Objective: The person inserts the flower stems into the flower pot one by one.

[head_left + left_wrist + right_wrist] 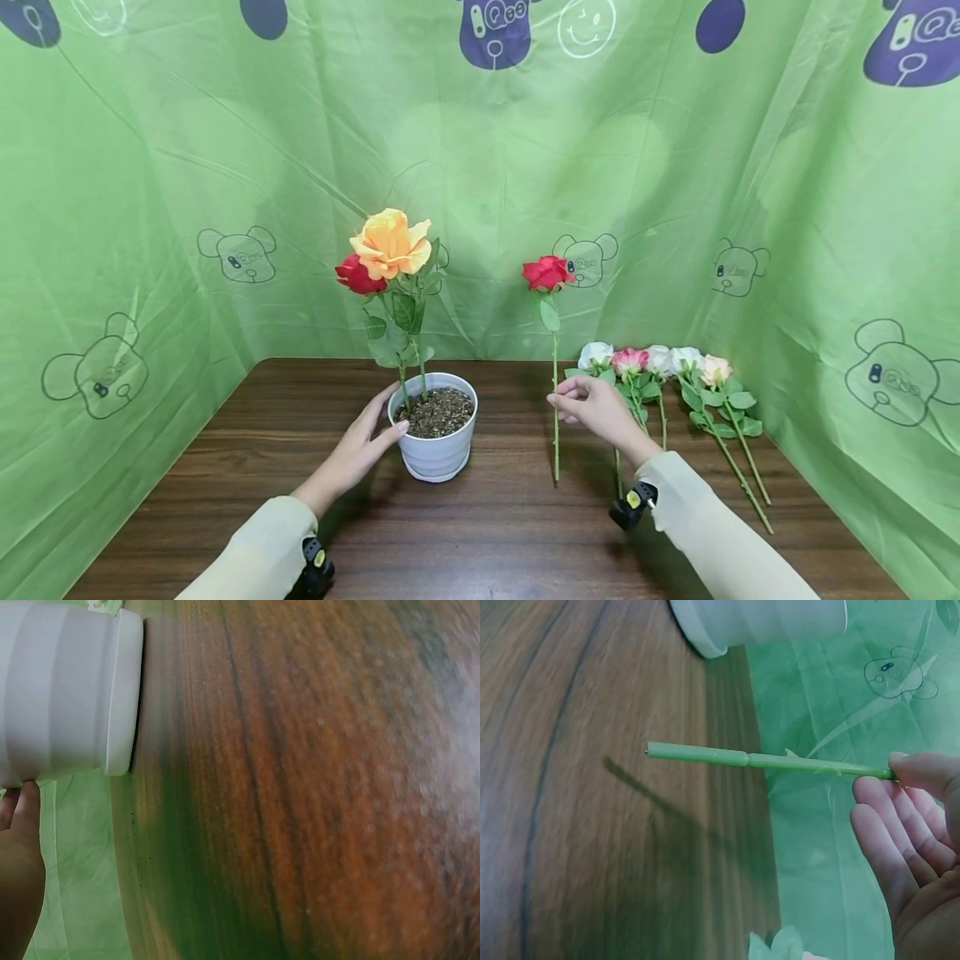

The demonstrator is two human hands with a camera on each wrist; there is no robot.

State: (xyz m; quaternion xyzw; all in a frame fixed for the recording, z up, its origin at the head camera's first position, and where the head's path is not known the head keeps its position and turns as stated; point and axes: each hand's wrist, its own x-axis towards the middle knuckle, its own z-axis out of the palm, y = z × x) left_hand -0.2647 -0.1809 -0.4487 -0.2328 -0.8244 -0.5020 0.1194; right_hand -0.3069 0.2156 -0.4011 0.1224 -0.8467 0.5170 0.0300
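The right hand (596, 408) pinches the green stem (697, 754) of a red rose (547, 273) between thumb and fingertip, with the remaining fingers loosely extended and off it. The rose stands upright, well apart from the pot (437, 457) on its right-hand side, and the stem's cut end hangs clear of the worktop (510, 533). The left hand (366, 442) is spread against the pot's near left side, thumb at the rim, fingers along the wall.

For planting, this upright hold looks sound, though a pinch lower on the stem would probably give more push and less bending. The small thorn (790, 753) below the fingers is worth avoiding. I would bring the tip over the bare right part of the soil (448, 410), press straight down, and let the left hand brace the pot so that it cannot slide or tip.

The white pot has a shallow base and is filled with dark, crumbly soil to a little below the rim. 2 roses stand in it, their stems set toward the left: an orange rose (392, 243) and, lower and beside it, a red bloom (360, 275).

Farther right, 5 loose roses lie on the worktop: 3 white, 1 pink (630, 360) and 1 peach (716, 370).
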